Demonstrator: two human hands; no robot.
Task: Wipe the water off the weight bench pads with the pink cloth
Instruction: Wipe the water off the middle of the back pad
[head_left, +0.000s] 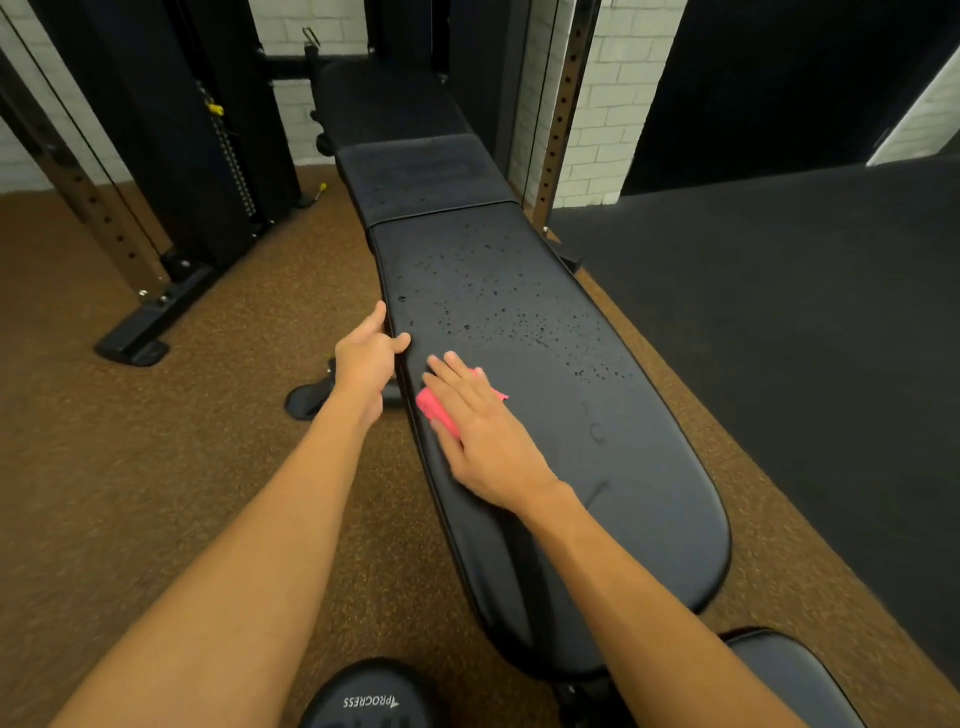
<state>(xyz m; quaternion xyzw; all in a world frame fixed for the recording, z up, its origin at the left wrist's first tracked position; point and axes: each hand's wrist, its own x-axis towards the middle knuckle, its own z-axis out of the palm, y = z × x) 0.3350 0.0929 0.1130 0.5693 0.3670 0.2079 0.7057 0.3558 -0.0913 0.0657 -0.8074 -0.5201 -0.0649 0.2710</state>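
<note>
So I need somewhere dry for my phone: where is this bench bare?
The near end of the long pad, between the right hand and the rounded near edge, looks dry and bare. Crowded: the left hand holds the left edge, the right hand presses the pink cloth beside it, and droplets cover the pad beyond them.

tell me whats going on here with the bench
A person is wiping down a black weight bench. The right hand presses flat on a pink cloth near the left edge of the long pad, while the left hand holds that edge. Water droplets cover the pad beyond the cloth, and a few sit on the shorter pad further on. The near end looks dry.
</note>
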